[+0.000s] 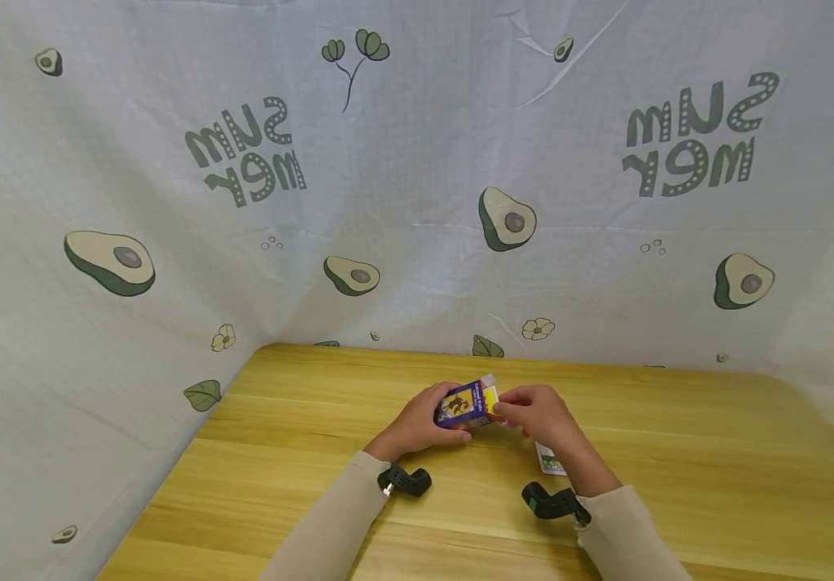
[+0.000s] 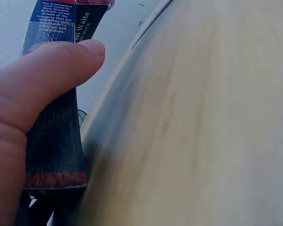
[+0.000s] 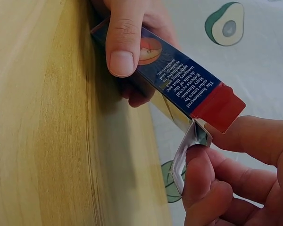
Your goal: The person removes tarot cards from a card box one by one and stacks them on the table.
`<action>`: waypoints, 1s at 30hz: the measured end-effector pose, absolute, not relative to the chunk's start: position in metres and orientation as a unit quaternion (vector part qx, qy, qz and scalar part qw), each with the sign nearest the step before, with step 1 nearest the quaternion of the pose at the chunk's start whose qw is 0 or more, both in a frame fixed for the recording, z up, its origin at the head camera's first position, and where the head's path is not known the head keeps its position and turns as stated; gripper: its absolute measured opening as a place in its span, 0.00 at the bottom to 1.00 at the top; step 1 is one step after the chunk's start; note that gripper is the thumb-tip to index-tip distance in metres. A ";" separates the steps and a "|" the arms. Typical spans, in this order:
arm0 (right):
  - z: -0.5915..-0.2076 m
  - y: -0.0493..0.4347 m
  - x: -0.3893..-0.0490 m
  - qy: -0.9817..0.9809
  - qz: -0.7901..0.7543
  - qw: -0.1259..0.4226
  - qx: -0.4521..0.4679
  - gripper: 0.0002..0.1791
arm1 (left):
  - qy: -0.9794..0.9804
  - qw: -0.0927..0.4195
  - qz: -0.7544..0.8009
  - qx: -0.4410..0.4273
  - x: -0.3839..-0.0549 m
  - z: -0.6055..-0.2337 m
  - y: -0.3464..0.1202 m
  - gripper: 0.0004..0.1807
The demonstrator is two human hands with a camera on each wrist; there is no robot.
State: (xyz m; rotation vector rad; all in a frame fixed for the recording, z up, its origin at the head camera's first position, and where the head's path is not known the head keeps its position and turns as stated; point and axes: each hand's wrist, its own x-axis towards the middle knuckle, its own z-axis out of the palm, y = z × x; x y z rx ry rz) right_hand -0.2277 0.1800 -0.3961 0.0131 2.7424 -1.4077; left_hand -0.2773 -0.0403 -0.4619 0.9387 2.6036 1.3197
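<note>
While the left grip [image 1: 423,421] clasped the box [image 1: 458,406] at the head view's lower centre, the right grip [image 1: 537,413] pinched its end flap [image 3: 182,154], apparently working it, the next move seemingly calling for a steady box and light fingertips.

The box [image 1: 459,406] is dark blue (side flap [image 3: 221,108] red), the grained table [image 1: 279,452] yellow, the card [image 1: 551,461] apparently white-and-green.
</note>
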 end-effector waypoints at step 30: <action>-0.385 0.204 -0.231 0.846 -0.532 0.046 0.016 0.21 | 0.849 0.038 0.428 0.307 -0.284 -0.465 -0.040 0.41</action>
